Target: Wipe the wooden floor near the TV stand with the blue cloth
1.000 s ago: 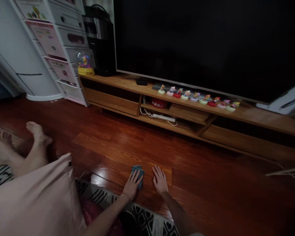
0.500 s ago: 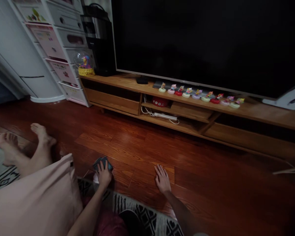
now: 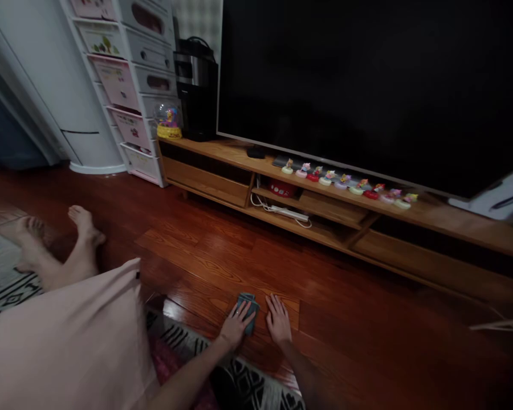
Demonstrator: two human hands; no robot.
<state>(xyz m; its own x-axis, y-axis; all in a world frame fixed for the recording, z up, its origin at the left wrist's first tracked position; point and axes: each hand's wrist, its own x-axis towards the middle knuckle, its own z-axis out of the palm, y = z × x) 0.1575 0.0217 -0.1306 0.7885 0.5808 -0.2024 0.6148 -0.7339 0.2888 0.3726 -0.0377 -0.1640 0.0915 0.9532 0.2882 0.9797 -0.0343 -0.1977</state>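
Note:
My left hand (image 3: 236, 324) presses a small folded blue-green cloth (image 3: 248, 303) flat against the dark red wooden floor (image 3: 248, 250), fingers spread over it. Right beside it, my right hand (image 3: 277, 320) lies palm down on the bare boards with its fingers stretched out, holding nothing. Both forearms reach forward from the bottom of the view. The cloth shows only beyond the fingertips of the left hand.
A low wooden TV stand (image 3: 325, 205) with a large dark screen (image 3: 367, 85) runs across the back, small figurines (image 3: 346, 183) lined on top. White drawers (image 3: 128, 97) stand at the left. A patterned rug (image 3: 248, 387), a pink cushion (image 3: 68, 341) and bare feet (image 3: 60, 233) lie near me.
My left hand slid the cloth left across the floor, then back right to lie next to my right hand. The right hand stayed flat in place.

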